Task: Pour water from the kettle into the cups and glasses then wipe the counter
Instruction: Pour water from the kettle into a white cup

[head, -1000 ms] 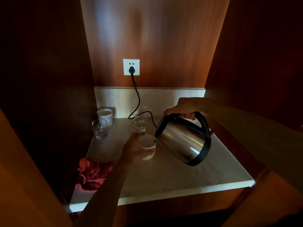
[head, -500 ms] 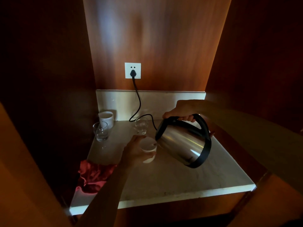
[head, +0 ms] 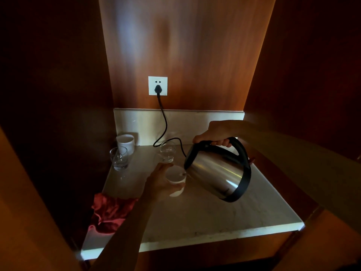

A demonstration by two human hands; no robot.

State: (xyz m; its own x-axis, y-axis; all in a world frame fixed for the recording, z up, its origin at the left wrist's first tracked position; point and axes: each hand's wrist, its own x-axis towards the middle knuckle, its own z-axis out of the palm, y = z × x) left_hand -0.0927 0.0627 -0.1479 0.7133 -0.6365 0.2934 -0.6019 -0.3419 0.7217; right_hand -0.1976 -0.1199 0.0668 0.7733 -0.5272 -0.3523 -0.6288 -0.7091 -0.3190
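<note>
A steel kettle (head: 216, 171) with a black handle is held tilted above the counter (head: 205, 216), its spout lowered to the rim of a white cup (head: 175, 178) near the middle of the marble top. The kettle's handle is gripped from above by the right hand (head: 214, 132), with the fingers curled under the black bar and the thumb laid toward the spout end. The cup is held at its side by the left hand (head: 160, 181); the fingers are curled round its far side and the thumb is pressed against its near wall. Whether the cup stands on the counter or is lifted just off it cannot be told, and a stream of water cannot be made out in the dim light. A second white cup, here called the back cup (head: 125, 143), is seen upright in the rear left corner, against the pale backsplash. A glass (head: 118, 158) is placed just in front of it, and another, the middle glass (head: 167, 151), is set behind the held cup, near the back edge. A crumpled red cloth (head: 110, 215) is left at the counter's left edge, partly hidden by the left forearm. A black cord (head: 165, 124) is run from a plug in the white socket (head: 157, 85) on the wooden wall down to the counter, where it is lost behind the kettle
</note>
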